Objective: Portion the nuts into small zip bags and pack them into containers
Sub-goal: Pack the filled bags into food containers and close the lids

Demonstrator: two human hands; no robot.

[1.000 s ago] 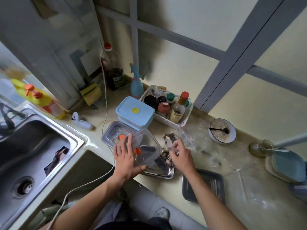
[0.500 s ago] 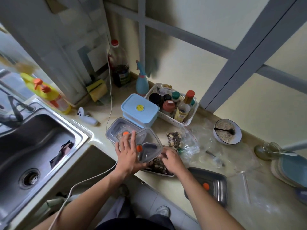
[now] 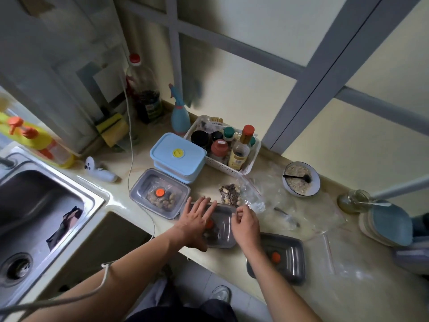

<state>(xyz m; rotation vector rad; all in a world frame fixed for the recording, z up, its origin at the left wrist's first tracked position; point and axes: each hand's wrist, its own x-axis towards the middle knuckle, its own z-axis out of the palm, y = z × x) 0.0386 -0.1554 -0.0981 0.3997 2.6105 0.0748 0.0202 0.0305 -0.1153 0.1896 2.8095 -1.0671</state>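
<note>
Lid (image 3: pixel 220 225) pressed flat by spread left hand (image 3: pixel 196 219); right hand (image 3: pixel 246 223) pinching its corner, seating it onto container.

The left hand (image 3: pixel 195 220) hides much of the grey container's lid (image 3: pixel 222 231).
</note>
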